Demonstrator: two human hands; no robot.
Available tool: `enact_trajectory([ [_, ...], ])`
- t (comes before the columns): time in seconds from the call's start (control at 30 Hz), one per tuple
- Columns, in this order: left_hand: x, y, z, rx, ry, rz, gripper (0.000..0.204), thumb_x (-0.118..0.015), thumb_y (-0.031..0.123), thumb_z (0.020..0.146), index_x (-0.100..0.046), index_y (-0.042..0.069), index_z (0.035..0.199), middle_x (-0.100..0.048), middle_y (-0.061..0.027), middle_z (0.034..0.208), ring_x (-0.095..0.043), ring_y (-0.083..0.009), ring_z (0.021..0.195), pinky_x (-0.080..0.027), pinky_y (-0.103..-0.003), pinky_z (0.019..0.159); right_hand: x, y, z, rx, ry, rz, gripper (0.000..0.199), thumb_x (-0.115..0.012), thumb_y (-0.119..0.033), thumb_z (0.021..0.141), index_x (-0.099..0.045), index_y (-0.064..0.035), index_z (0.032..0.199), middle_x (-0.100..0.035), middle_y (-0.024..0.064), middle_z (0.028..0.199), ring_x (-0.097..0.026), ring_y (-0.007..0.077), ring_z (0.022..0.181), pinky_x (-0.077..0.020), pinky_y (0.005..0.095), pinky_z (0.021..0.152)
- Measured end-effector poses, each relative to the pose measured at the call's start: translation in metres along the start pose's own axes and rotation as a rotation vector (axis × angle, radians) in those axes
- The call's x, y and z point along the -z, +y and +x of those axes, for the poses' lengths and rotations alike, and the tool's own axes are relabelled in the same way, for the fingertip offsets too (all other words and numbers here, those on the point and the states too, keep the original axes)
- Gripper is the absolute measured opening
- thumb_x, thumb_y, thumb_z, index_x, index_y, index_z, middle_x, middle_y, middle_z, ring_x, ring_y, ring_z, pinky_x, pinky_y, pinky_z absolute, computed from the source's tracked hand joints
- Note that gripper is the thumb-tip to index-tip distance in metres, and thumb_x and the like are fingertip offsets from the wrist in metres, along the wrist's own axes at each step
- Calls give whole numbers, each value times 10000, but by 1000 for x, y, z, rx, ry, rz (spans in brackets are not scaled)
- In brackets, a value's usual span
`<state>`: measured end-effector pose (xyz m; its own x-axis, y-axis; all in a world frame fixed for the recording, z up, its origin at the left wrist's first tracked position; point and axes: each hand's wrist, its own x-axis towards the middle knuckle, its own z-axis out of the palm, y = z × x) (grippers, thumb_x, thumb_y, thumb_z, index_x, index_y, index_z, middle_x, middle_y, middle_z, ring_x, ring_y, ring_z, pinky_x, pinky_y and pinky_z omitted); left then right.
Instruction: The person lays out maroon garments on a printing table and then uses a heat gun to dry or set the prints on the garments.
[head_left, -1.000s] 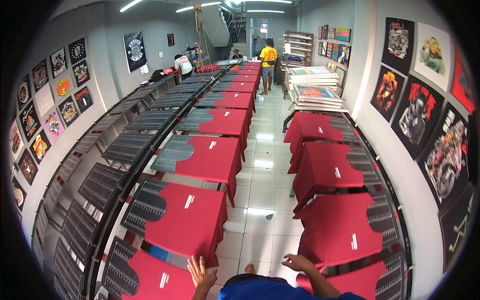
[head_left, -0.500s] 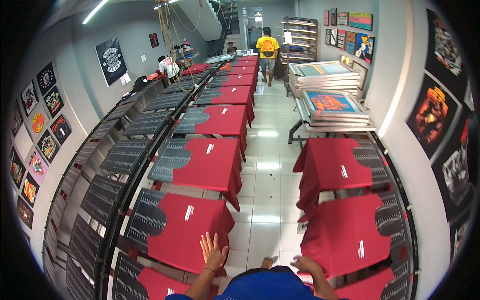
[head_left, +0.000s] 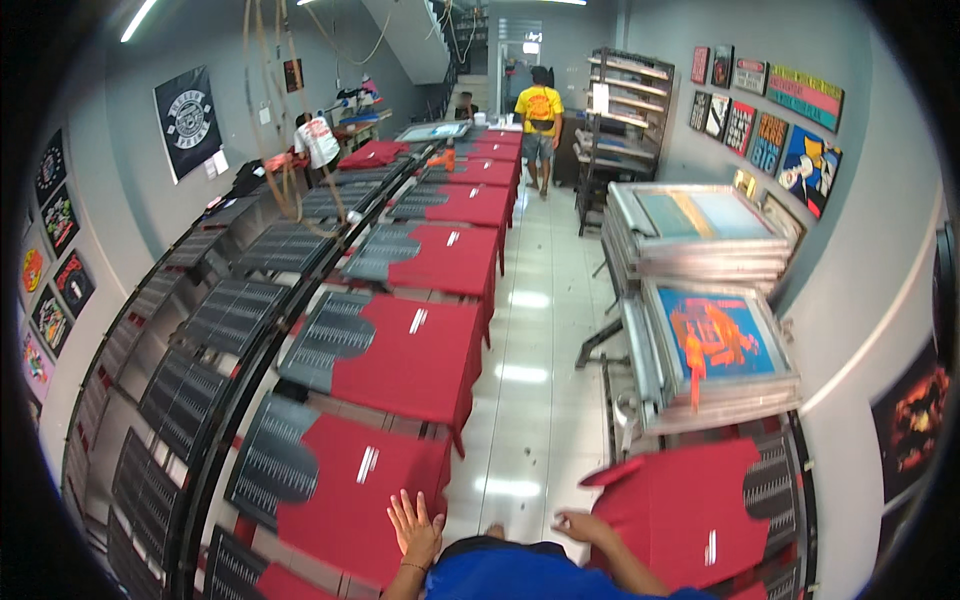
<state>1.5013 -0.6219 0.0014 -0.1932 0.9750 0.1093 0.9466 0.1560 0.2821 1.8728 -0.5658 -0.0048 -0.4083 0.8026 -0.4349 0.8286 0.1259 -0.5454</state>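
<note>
My left hand (head_left: 420, 538) is open, fingers spread, above the right-hand edge of a red shirt (head_left: 350, 500). That shirt lies stretched over a dark printing board (head_left: 272, 460), with a small white print near its middle. On the other side of the aisle, my right hand (head_left: 582, 526) is beside the near left edge of another red shirt (head_left: 680, 510), also on a board. Its fingers are curled, and I see nothing in them. From this view I cannot tell whether either hand touches the cloth.
Red shirts on boards line the left of a tiled aisle (head_left: 520, 340). Bare boards (head_left: 235, 315) stand farther left. Stacked screen frames (head_left: 715, 350) rise at right, with an orange squeegee (head_left: 693, 370) on top. A person in yellow (head_left: 540, 108) is at the aisle's far end.
I have moved forward along the aisle, so the boards and screen stack are closer. My left hand stays spread; my right hand has shifted slightly left in view.
</note>
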Motion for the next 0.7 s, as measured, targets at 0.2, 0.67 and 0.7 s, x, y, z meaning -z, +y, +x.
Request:
enact_trajectory([
  [0.2, -44, 55, 276, -145, -12, -41, 681, -468, 481, 939, -333, 61, 1457, -161, -269, 1538, -79, -477, 1424, -74, -575, 1149, 83, 75, 124, -220, -85, 340, 596, -620, -444, 897, -548, 26, 1256, -681, 195, 1045, -665, 245, 949, -520, 341, 834],
  [0.67, -147, 182, 774, -40, 32, -31, 710, -471, 513, 927, -327, 75, 1468, -173, -262, 1540, -88, -469, 1429, -83, -582, 1145, 577, 53, 712, 261, 132, 555, 419, -615, -297, 914, -587, 23, 1184, -670, 108, 943, -627, 189, 870, -495, 315, 798],
  [0.7, -149, 192, 810, -10, 44, -44, 713, -469, 519, 925, -331, 76, 1467, -173, -254, 1543, -83, -457, 1434, -68, -579, 1148, 611, 52, 747, 287, 145, 523, 413, -615, -290, 915, -587, 22, 1183, -667, 100, 937, -625, 185, 866, -494, 311, 798],
])
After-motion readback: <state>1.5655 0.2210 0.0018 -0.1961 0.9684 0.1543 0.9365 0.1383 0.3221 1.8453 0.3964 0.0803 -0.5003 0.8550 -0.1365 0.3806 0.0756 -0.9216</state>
